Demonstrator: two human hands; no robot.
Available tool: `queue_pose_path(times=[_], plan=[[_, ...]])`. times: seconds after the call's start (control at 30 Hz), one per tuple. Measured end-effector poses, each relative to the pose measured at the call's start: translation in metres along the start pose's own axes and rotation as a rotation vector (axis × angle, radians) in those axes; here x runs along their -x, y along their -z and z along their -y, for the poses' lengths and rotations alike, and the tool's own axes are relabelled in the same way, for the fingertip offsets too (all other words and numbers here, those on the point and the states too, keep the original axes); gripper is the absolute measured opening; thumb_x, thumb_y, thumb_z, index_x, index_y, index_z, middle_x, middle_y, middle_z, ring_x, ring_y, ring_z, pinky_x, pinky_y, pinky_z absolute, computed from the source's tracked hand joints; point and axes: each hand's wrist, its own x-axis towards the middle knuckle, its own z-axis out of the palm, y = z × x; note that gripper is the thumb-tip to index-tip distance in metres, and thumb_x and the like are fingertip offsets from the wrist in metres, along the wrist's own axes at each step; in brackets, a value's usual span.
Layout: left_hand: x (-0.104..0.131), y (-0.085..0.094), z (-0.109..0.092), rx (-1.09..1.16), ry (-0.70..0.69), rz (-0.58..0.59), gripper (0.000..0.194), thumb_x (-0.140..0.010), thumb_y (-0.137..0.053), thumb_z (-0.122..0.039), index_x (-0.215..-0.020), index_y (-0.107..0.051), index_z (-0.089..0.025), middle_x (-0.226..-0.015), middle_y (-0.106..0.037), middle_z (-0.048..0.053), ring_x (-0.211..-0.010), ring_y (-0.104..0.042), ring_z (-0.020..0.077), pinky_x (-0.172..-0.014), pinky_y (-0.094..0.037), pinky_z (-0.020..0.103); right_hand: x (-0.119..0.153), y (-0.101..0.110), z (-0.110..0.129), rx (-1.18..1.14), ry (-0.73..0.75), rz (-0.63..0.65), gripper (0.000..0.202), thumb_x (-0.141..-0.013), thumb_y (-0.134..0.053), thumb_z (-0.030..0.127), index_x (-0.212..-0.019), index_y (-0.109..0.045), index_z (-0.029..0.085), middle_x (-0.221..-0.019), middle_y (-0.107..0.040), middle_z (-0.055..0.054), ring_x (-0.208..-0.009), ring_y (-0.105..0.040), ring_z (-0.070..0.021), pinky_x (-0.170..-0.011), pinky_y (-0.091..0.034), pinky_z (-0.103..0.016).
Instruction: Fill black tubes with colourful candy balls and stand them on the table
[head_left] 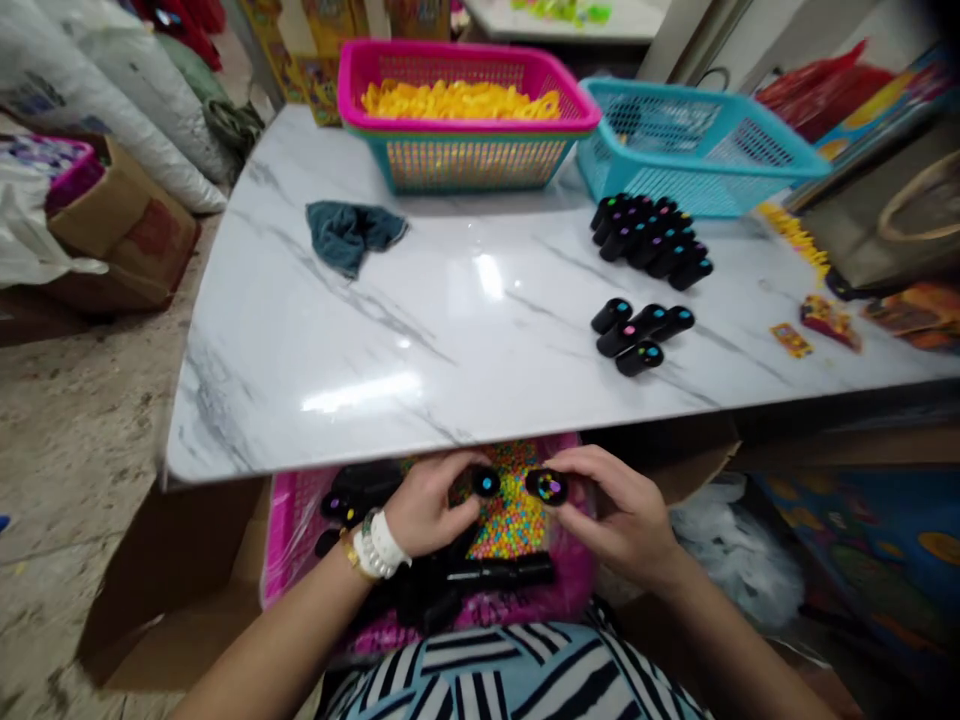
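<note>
Over a pink basket [279, 540] on the near side of the table, my left hand [435, 500] is closed round a black cylinder [485, 482] with a blue dot on its end. My right hand [619, 510] grips another black cylinder [547, 487], its end showing several coloured bits. The two cylinders are apart. Small multicoloured beads [511, 520] lie in the basket below and between my hands, with several black cylinders [495, 572] around them. On the white table, a small group of black cylinders [637, 335] stands in front of a larger tight cluster [652, 238].
The marbled table [375, 340] holds a dark cloth [351, 235], a pink basket of yellow pieces [465, 100] and a blue basket [701, 150]. Small yellow packets [791, 340] lie at the right. An open cardboard box [180, 580] is on the floor at the lower left.
</note>
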Motion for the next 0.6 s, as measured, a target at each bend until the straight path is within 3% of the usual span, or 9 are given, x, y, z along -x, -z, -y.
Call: queue_pose_path(times=[0.13, 0.2, 0.33, 0.4, 0.47, 0.6], plan=[[-0.001, -0.002, 0.005, -0.064, -0.014, -0.001, 0.035, -0.077, -0.053, -0.017, -0.111, -0.059, -0.022, -0.104, -0.071, 0.005, -0.095, -0.068, 0.0192, -0.086, -0.057, 0.035, -0.001, 0.029, -0.009, 0.067, -0.154, -0.382, 0.031, -0.077, -0.067, 0.016, -0.107, -0.061, 0.023, -0.094, -0.063, -0.004, -0.057, -0.051, -0.0101, -0.054, -0.048, -0.026], [-0.005, -0.003, 0.009, -0.098, -0.029, 0.02, 0.033, -0.078, -0.053, -0.018, -0.111, -0.059, -0.022, -0.105, -0.072, 0.006, -0.096, -0.068, 0.02, -0.086, -0.057, 0.037, -0.001, 0.034, -0.011, 0.16, -0.125, -0.461, 0.032, -0.077, -0.067, 0.015, -0.107, -0.061, 0.023, -0.095, -0.063, -0.004, -0.061, -0.054, -0.0115, -0.056, -0.05, -0.027], [-0.013, -0.006, 0.012, -0.139, -0.061, 0.026, 0.033, -0.082, -0.053, -0.021, -0.115, -0.058, -0.02, -0.109, -0.071, 0.008, -0.101, -0.068, 0.0216, -0.092, -0.055, 0.04, 0.0, 0.024, -0.01, 0.352, 0.198, -0.206, 0.043, -0.077, -0.061, 0.008, -0.117, -0.059, 0.024, -0.103, -0.067, -0.006, -0.086, -0.064, -0.0193, -0.073, -0.055, -0.033], [-0.016, -0.008, 0.012, -0.143, -0.057, 0.017, 0.035, -0.084, -0.054, -0.023, -0.118, -0.057, -0.019, -0.113, -0.07, 0.009, -0.105, -0.066, 0.023, -0.096, -0.053, 0.042, 0.0, 0.016, -0.011, 0.438, 0.318, -0.11, 0.047, -0.078, -0.058, 0.006, -0.122, -0.057, 0.024, -0.103, -0.069, -0.007, -0.087, -0.064, -0.0205, -0.074, -0.055, -0.036], [-0.016, -0.009, 0.014, -0.138, -0.044, 0.018, 0.036, -0.084, -0.055, -0.024, -0.12, -0.056, -0.018, -0.116, -0.069, 0.01, -0.109, -0.065, 0.0238, -0.098, -0.051, 0.044, -0.001, 0.011, -0.013, 0.442, 0.324, -0.094, 0.048, -0.079, -0.057, 0.006, -0.123, -0.057, 0.023, -0.103, -0.069, -0.008, -0.084, -0.064, -0.0203, -0.073, -0.055, -0.036], [-0.012, -0.01, 0.014, -0.115, -0.039, 0.037, 0.036, -0.083, -0.058, -0.024, -0.12, -0.057, -0.019, -0.116, -0.069, 0.009, -0.11, -0.064, 0.0234, -0.098, -0.051, 0.043, -0.004, 0.01, -0.009, 0.274, 0.19, -0.15, 0.042, -0.078, -0.057, 0.005, -0.116, -0.061, 0.023, -0.104, -0.066, -0.008, -0.092, -0.064, -0.0192, -0.078, -0.056, -0.033]])
